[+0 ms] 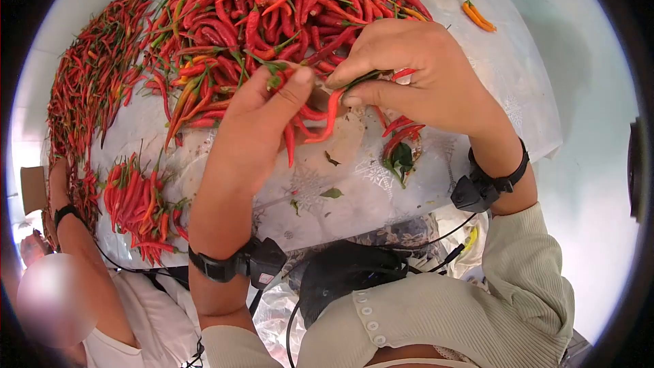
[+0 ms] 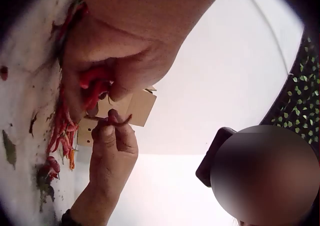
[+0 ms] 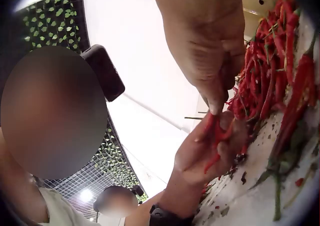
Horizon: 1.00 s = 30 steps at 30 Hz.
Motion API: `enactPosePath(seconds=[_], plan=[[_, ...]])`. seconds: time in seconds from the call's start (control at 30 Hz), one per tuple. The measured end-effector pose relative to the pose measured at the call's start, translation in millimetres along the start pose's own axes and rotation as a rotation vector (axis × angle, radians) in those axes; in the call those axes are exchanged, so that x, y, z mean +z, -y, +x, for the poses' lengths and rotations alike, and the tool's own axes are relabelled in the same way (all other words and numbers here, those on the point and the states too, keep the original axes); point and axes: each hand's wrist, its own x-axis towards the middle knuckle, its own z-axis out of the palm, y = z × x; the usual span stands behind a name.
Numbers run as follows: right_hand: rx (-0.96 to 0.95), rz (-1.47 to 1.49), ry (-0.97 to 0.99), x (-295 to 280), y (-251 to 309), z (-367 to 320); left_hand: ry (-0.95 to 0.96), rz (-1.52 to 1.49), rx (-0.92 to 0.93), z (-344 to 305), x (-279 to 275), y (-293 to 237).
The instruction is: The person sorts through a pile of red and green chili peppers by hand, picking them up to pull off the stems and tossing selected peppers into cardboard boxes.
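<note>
Several red chilies (image 1: 289, 143) are gripped in my left hand (image 1: 248, 119), their tips poking out below the palm. The left wrist view shows them as red curves (image 2: 97, 80) inside the curled fingers. Close beside it, my right hand (image 1: 426, 71) pinches a curved red chili (image 1: 332, 112) between thumb and forefinger. Both hands meet over the near edge of a big heap of red chilies (image 1: 300, 7). In the right wrist view, the right fingertips come right down at the left hand's chilies (image 3: 215, 151).
A small pile of chilies (image 1: 143, 197) lies at the left, and a long spread (image 1: 102, 61) lines the far left. Some chilies with a dark leaf (image 1: 402, 157) lie right of the hands. Orange chilies (image 1: 478, 15) sit at the back right. Another person's arm (image 1: 88, 252) reaches in at left.
</note>
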Motion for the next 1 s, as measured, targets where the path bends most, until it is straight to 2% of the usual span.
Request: enactPosePath(seconds=[0.07, 0.2, 0.3, 0.4, 0.5, 0.63, 0.73, 0.83, 0.97, 1.0], plan=[[-0.017, -0.005, -0.016, 1, 0, 0, 0.046, 0.031, -0.099, -5, 6, -5], [0.071, -0.028, -0.076, 2, 5, 0, 0.136, 0.102, -0.058, -7, 3, -1], [0.313, -0.056, -0.078, -12, 15, 3, 0.133, 0.019, -0.056, -4, -4, 0], [0.586, 0.091, 0.259, -35, 6, -1, 0.083, -0.100, -0.042, -3, -5, -2], [0.252, -0.204, 0.556, -42, -11, -14, 0.031, -0.153, -0.019, -4, -4, -6], [0.384, -0.340, 0.669, -41, -9, -13, 0.061, -0.203, -0.033, 0, -12, -3], [0.262, -0.278, 0.606, -40, -15, -17, 0.135, -0.304, -0.086, 3, -17, -4], [0.394, -0.133, 0.467, -39, -9, -12, 0.184, -0.335, -0.117, 4, -18, -3], [0.120, 0.114, 0.269, -33, -13, -6, 0.200, -0.257, -0.132, 7, -23, 4], [0.025, 0.148, 0.213, -27, -13, -4, 0.149, -0.193, -0.134, 5, -18, 2]])
